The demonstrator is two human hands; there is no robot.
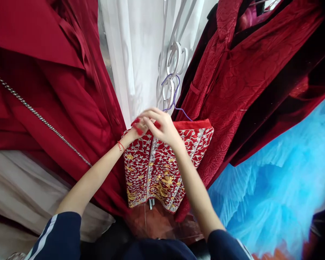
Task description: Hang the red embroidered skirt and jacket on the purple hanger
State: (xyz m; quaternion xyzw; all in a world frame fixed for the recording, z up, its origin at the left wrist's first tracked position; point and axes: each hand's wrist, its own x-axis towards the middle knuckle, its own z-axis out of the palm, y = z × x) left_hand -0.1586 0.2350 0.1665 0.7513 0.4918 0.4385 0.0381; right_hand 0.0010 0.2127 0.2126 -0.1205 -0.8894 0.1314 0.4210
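A red embroidered garment (pixel 157 173) with silver and gold patterns hangs in front of me on a purple hanger (pixel 176 97). My left hand (pixel 137 128) and my right hand (pixel 159 124) meet at its top edge. Both have their fingers pinched on the red fabric of the neckline. The right hand partly covers the left hand's fingers. A thin red cord circles my left wrist.
Dark red dresses (pixel 56 94) hang at left, one with a silver chain strap (pixel 43 121). A red brocade robe (pixel 246 83) hangs at right. White fabric (pixel 135 54) and white hangers (pixel 176 57) are behind. Blue tulle (pixel 276 180) fills the lower right, beige fabric (pixel 18 184) the lower left.
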